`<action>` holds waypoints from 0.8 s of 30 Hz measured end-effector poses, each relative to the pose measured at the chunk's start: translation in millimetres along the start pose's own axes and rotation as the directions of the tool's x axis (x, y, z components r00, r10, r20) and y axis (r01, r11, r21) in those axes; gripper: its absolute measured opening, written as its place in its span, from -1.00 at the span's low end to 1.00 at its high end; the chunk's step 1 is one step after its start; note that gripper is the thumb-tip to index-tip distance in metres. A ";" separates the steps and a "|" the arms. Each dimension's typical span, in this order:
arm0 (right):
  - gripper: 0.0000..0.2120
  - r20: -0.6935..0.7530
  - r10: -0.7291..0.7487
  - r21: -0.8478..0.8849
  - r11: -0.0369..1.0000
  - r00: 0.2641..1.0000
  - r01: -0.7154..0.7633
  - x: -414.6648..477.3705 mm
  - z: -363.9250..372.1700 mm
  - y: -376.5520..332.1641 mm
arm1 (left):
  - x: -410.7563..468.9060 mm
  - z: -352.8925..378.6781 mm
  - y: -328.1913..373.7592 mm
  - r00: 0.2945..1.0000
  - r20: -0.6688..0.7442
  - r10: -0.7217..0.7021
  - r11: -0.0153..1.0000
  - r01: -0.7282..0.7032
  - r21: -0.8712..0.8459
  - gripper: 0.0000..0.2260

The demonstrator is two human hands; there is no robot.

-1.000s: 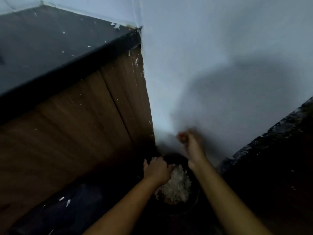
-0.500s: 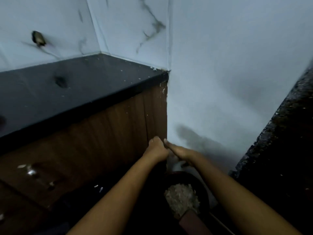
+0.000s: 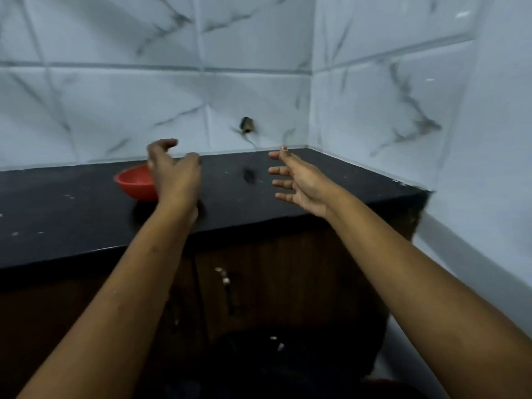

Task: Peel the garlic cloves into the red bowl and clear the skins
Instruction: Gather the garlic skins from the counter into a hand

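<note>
A red bowl (image 3: 135,182) sits on the black countertop (image 3: 72,220), towards its back. My left hand (image 3: 174,174) hovers just right of and in front of the bowl, fingers loosely curved, holding nothing; it hides the bowl's right side. Further right, my right hand (image 3: 299,181) is raised over the counter with its fingers spread, also empty. What lies in the bowl cannot be seen from here. A few pale skin flecks (image 3: 277,342) show low down in the dark space below the counter.
White marble-look tiles cover the back wall (image 3: 172,96) and right wall (image 3: 403,110), meeting in a corner. A small dark fitting (image 3: 247,124) sticks out of the back wall. Brown wooden cabinet fronts (image 3: 288,269) stand under the counter.
The view has swung up from the dark bin of skins on the floor to the countertop. Both hands have risen from above the bin to counter height and opened.
</note>
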State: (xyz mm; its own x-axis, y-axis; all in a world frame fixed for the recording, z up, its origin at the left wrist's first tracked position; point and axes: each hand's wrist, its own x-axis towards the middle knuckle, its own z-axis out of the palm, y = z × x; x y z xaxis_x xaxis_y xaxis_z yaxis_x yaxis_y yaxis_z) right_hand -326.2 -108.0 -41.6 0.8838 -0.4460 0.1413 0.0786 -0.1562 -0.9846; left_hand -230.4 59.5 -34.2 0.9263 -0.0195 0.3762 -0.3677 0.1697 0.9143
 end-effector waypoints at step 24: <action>-0.80 -0.196 0.153 0.354 0.932 0.969 -0.076 240.8 131.4 -7.3 | 177.1 8.6 -59.7 0.841 -0.177 -0.512 0.820 0.417 -0.392 -0.75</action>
State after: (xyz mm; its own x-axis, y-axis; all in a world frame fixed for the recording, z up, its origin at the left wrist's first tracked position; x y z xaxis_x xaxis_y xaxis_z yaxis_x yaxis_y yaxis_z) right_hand -53.4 -98.5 -13.9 0.7775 -0.6289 0.0063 0.1697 0.2001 -0.9650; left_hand -45.1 37.4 -20.9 0.9815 0.0710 -0.1781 0.1165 0.5171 0.8480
